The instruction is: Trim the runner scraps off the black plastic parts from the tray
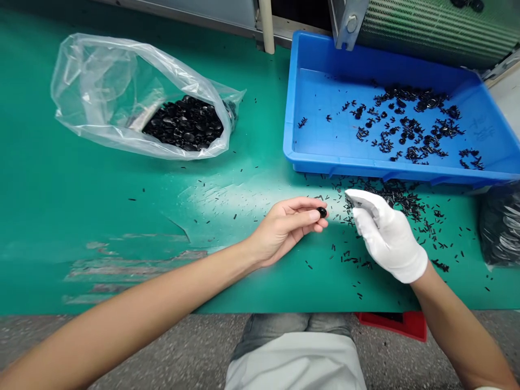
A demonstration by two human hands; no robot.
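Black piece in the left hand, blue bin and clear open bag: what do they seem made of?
Black piece: perhaps glossy plastic, given its sheen, though glass is possible.
Blue bin: likely moulded plastic, smooth and evenly coloured.
Clear open bag: thin, shiny plastic film, see-through and creased.

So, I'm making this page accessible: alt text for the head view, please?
A bare left hand pinches a small black part over a green worktable strewn with tiny black pieces, with the white-gloved right hand beside it. Beyond are an open clear bag of black parts and, to its right, a blue tray holding black items.
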